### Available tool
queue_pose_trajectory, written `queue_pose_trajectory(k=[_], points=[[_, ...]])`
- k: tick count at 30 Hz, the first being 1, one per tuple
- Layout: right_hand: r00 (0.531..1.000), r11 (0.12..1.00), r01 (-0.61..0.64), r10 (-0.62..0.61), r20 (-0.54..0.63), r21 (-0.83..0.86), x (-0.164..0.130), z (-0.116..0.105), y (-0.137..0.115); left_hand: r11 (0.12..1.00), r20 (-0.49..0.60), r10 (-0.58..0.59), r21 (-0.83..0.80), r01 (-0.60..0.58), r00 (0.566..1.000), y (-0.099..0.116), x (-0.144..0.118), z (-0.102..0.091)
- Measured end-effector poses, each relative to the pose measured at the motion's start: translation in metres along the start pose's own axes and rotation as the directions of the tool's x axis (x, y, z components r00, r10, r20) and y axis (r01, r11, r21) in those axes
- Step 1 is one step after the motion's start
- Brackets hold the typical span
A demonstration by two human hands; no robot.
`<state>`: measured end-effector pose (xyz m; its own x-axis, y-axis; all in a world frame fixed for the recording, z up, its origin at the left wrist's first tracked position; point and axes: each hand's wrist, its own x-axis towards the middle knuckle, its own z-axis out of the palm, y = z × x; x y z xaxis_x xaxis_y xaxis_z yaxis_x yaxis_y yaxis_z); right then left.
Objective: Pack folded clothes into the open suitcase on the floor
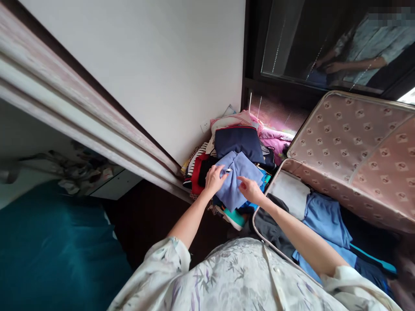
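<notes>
White wall (162,65) behind — blue garment (234,186) hides part of the clothes pile (239,141)

Blue-violet cloth garment (234,192) looks matt; suitcase lining (350,140) gleams smooth at three o'clock, glossy window glass (309,41) at two, matt wall (168,65) at eleven.

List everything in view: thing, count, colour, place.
labelled garment: one, periwinkle, under both hands
folded garment: one, navy, behind it
clothes pile: one, multicoloured, beneath both garments
fabric: count unclear, pink, behind pile
open suitcase: one, pink patterned lining, right
clothes: several, grey, blue and black, inside suitcase
wall: one, white, behind pile
socket: one, white, on wall
window: one, dark, upper right
trim strips: several, whitish, left
drawer front: one, pale, left
cloth: one, teal, lower left
floor: one, dark, beside pile
patterned shirt: one, whitish, bottom centre
left hand: one, on labelled garment's left
right hand: one, on labelled garment's right
</notes>
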<state>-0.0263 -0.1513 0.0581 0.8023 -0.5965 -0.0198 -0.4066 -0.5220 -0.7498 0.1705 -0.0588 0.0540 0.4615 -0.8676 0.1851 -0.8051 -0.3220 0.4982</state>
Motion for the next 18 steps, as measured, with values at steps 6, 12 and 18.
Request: queue_pose_trajectory(k=[6, 12, 18], points=[[0.996, 0.958, 0.046, -0.023, 0.085, -0.284, 0.055, 0.016, -0.017, 0.997, 0.111, -0.015, -0.074, 0.023, 0.994, -0.011, 0.032, -0.009], [0.951, 0.968, 0.233, -0.248, -0.187, -0.098, 0.026, 0.01, -0.019, 0.922, 0.189, 0.087, -0.388, -0.007, 0.978, -0.022, 0.044, -0.037], [0.899, 0.957, 0.286, -0.283, -0.334, -0.041, 0.021, 0.001, -0.038, 0.803, 0.519, 0.279, -0.588, 0.1, 0.808, -0.002, 0.053, -0.028]])
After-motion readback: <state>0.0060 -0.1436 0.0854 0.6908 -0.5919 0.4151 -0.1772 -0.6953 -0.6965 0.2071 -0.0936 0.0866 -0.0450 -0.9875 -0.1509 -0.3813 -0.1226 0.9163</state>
